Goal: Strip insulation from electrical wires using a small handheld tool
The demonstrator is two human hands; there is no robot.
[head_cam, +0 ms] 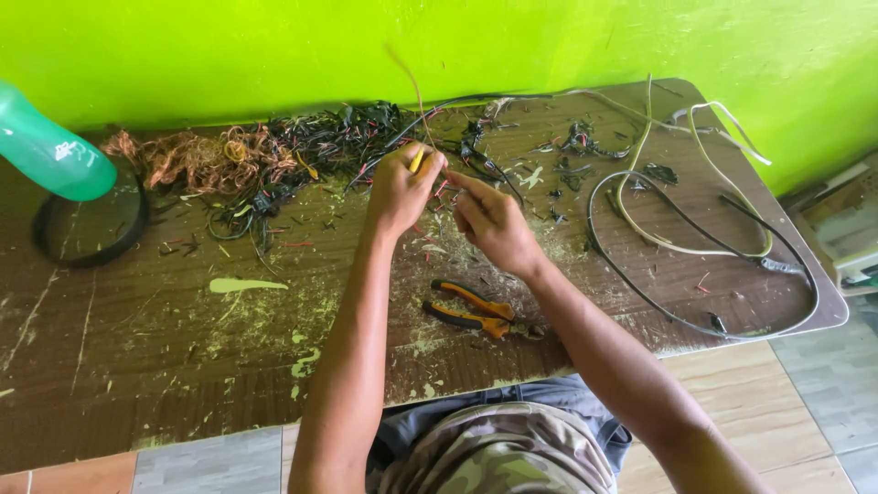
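Against the green wall, the worktop is cut off at its left edge. A yellow wire, blurred above, is pinched by the raised left hand; the right hand fingers are pressed together beside it.

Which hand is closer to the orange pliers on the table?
The right hand. It is just above the orange pliers, slightly to their right. The left hand is higher and further left, pinching a yellow wire.

Left hand pinches a yellow wire; right hand touches it, above orange pliers.
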